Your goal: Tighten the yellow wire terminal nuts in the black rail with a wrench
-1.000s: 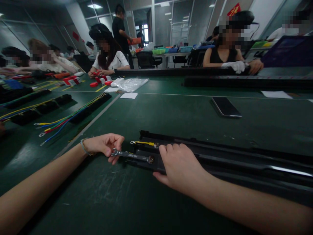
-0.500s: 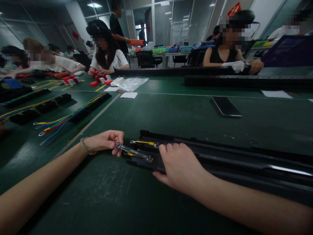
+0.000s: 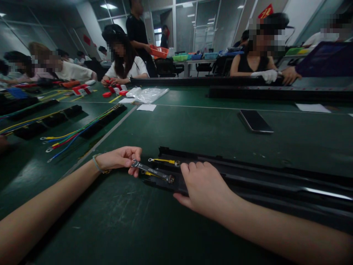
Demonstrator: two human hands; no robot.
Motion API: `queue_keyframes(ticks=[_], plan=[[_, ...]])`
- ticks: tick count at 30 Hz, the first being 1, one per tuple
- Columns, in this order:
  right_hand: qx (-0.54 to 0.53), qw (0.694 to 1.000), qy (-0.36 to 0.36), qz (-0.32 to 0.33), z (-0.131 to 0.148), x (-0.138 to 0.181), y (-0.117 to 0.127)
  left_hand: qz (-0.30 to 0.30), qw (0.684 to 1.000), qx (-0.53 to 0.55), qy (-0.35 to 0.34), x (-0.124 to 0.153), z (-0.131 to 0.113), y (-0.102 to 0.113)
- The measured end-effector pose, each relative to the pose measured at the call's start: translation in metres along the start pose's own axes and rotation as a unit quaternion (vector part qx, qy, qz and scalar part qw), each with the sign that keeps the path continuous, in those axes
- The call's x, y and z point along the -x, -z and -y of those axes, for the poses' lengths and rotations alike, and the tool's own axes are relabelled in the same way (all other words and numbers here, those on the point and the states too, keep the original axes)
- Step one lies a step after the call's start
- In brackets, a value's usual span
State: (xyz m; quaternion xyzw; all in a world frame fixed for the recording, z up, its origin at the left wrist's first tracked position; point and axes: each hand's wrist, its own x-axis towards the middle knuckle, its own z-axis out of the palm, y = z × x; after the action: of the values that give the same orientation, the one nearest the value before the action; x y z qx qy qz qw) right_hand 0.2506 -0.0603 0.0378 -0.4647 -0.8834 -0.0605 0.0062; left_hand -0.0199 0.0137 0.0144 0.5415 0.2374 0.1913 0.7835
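Note:
My left hand (image 3: 124, 160) pinches one end of a silver wrench (image 3: 151, 171) between thumb and fingers. The wrench's other end sits around a nut (image 3: 171, 179) at the near side of a long black rail (image 3: 264, 180). My right hand (image 3: 205, 184) is wrapped over that rail just right of the nut, its thumb on the near edge. A short yellow wire (image 3: 163, 161) with a ring terminal runs from a second nut (image 3: 177, 163) on the far side. Another yellow wire (image 3: 150, 174) lies partly hidden beneath the wrench.
A black phone (image 3: 256, 121) lies beyond the rail. To the left are bundled coloured wires (image 3: 82, 129) with ring terminals on black pieces. A clear plastic bag (image 3: 151, 94) and red-and-white parts (image 3: 82, 89) lie farther back. Co-workers sit across the green table (image 3: 110, 228).
My hands, the wrench and the rail keep nearly the same positions relative to each other. In the background, a standing person's orange basket has tilted and shifted right.

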Motion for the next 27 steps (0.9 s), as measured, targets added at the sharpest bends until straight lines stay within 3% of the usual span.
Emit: queue_keyframes(ticks=[5, 10, 14, 20, 27], plan=[[0.004, 1.0, 0.002, 0.008, 0.0005, 0.0001, 0.0005, 0.059, 0.996, 0.015, 0.067, 0.0049, 0.0001, -0.0011], [0.003, 1.0, 0.001, 0.011, 0.0005, 0.0005, 0.0013, 0.097, 0.991, 0.019, 0.091, 0.0048, -0.0014, -0.0046], [0.0, 1.0, 0.0, 0.011, 0.0002, 0.0004, 0.0011, 0.067, 0.996, 0.01, 0.064, 0.0034, -0.0025, -0.0057], [-0.002, 1.0, -0.002, 0.003, 0.0001, 0.0006, 0.0, -0.032, 0.999, -0.006, -0.011, -0.0007, -0.0001, -0.0019], [-0.002, 1.0, -0.002, 0.001, 0.0007, 0.0008, 0.0002, -0.063, 0.998, 0.007, -0.015, -0.0039, 0.0013, 0.0002]])
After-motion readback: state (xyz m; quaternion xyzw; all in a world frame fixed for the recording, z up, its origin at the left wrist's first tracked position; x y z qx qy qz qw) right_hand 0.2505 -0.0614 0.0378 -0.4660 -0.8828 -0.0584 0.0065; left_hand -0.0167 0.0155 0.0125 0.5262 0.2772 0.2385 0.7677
